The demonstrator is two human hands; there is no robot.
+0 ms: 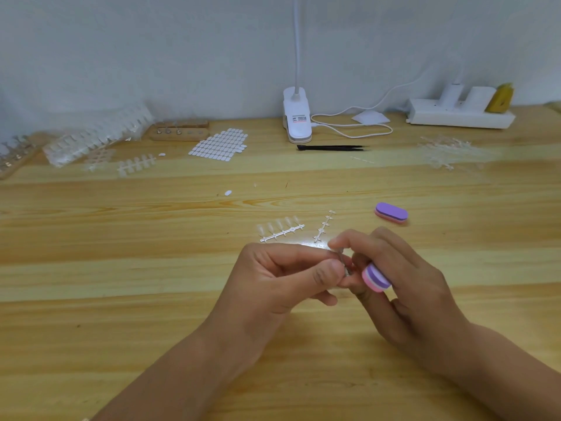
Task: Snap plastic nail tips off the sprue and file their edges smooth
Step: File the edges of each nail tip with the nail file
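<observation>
The nail tip pinched in the left hand looked like thin, clear plastic with a faint shine. The file block gripped in the right hand was layered foam with a matt face. Just beyond the grip, the sprue strip and the bare sprue were glossy, translucent plastic. Beyond and to the right, a second file block looked equally matt. Under the grip, the table was pale wood, smooth, with a soft sheen. Far beyond, the tweezers looked matt black and the lamp clip smooth white plastic.
</observation>
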